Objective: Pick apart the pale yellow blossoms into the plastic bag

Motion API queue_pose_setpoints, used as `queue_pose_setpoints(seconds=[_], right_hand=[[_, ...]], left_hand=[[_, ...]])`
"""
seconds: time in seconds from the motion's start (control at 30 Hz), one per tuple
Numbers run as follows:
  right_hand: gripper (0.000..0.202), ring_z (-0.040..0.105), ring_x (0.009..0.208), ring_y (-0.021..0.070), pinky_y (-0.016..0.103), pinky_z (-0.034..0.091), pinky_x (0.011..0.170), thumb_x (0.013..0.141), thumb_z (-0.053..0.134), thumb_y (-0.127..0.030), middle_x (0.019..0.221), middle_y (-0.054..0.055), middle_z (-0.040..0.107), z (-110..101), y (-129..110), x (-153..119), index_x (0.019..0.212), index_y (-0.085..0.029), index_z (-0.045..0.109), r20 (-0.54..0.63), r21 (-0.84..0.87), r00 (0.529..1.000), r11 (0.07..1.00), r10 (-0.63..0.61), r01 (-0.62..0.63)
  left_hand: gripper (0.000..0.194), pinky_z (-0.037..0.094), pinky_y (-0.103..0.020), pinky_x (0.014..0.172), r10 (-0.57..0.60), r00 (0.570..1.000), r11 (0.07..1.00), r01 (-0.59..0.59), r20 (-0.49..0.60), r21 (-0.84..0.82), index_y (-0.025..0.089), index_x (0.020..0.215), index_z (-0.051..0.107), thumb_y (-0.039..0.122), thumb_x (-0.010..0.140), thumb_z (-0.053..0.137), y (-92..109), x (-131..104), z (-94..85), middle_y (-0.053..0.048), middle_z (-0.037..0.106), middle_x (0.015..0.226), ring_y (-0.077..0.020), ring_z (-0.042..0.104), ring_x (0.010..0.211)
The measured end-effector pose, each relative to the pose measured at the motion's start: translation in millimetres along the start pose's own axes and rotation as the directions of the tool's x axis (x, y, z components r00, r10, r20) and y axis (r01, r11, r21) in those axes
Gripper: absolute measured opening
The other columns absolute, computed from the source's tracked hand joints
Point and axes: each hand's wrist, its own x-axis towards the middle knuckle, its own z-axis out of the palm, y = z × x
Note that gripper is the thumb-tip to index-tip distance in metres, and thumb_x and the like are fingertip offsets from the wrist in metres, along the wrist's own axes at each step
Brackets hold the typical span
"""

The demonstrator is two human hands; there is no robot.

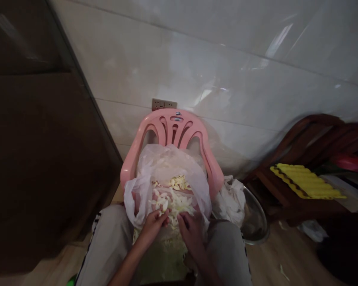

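Observation:
A white translucent plastic bag (146,159) lies spread open across the seat of a pink plastic chair (134,153). Many pale, petal-like pieces (181,202) are scattered inside it, with a smaller yellowish pile (179,182) further back. My left hand (155,222) is at the bag's near side, thumb and fingers pinched together close to one pale piece. Just to its right, my right hand (191,228) has its fingers curled in beside the heap. The two hands are slightly apart. What either pinch holds is too small to make out.
A metal basin (253,216) and a crumpled white bag (231,200) stand right of the chair. Further right, a yellow ridged tray (306,180) rests on dark wooden furniture (265,178). A dark cabinet (41,167) rises at left; a tiled wall with a socket (164,104) is behind.

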Motion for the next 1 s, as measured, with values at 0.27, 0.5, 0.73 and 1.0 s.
queue_pose_setpoints(seconds=[0.27, 0.5, 0.73, 1.0], right_hand=[[0.037, 0.048, 0.057, 0.0133, 0.023, 0.036, 0.053, 0.09, 0.054, -0.053, 0.063, -0.002, 0.054, 10, 10, -5, 0.093, -0.019, 0.067, 0.151, 0.112, 0.988, 0.993, 0.022, -0.039], [0.039, 0.036, 0.041, 0.0077, 0.02, 0.029, 0.04, 0.085, 0.058, -0.059, 0.054, -0.008, 0.044, 8, 4, -2, 0.079, -0.02, 0.056, 0.258, 0.329, 0.959, 0.923, 0.117, -0.201], [0.044, 0.036, 0.037, 0.0073, 0.02, 0.026, 0.039, 0.079, 0.062, -0.064, 0.048, -0.009, 0.045, 6, -2, 1, 0.076, -0.021, 0.052, 0.285, 0.378, 0.941, 0.881, 0.183, -0.285], [0.046, 0.034, 0.033, 0.006, 0.019, 0.022, 0.034, 0.077, 0.063, -0.066, 0.047, -0.009, 0.047, 4, -10, 0, 0.078, -0.021, 0.053, 0.349, 0.446, 0.916, 0.825, 0.198, -0.349]], left_hand=[[0.051, 0.04, -0.026, 0.055, 0.046, 0.998, 0.999, -0.046, 0.032, -0.008, 0.013, 0.084, 0.073, 0.059, 0.062, 0.074, -4, 2, -1.4, 0.002, 0.059, 0.055, -0.0129, 0.05, 0.051], [0.038, 0.04, -0.025, 0.054, 0.083, 0.994, 0.996, -0.082, 0.065, -0.025, 0.014, 0.087, 0.074, 0.045, 0.065, 0.073, -4, 0, 0.3, 0.003, 0.059, 0.057, -0.0124, 0.05, 0.052], [0.052, 0.043, -0.026, 0.057, 0.031, 0.999, 0.999, -0.03, 0.025, -0.023, 0.016, 0.079, 0.069, 0.065, 0.061, 0.074, 0, 0, 2.7, 0.001, 0.064, 0.058, -0.0133, 0.053, 0.052], [0.05, 0.042, -0.026, 0.061, 0.032, 0.997, 0.999, -0.033, 0.065, 0.014, 0.016, 0.062, 0.065, 0.066, 0.069, 0.068, -2, -1, 3.0, 0.0, 0.064, 0.057, -0.014, 0.054, 0.055]])
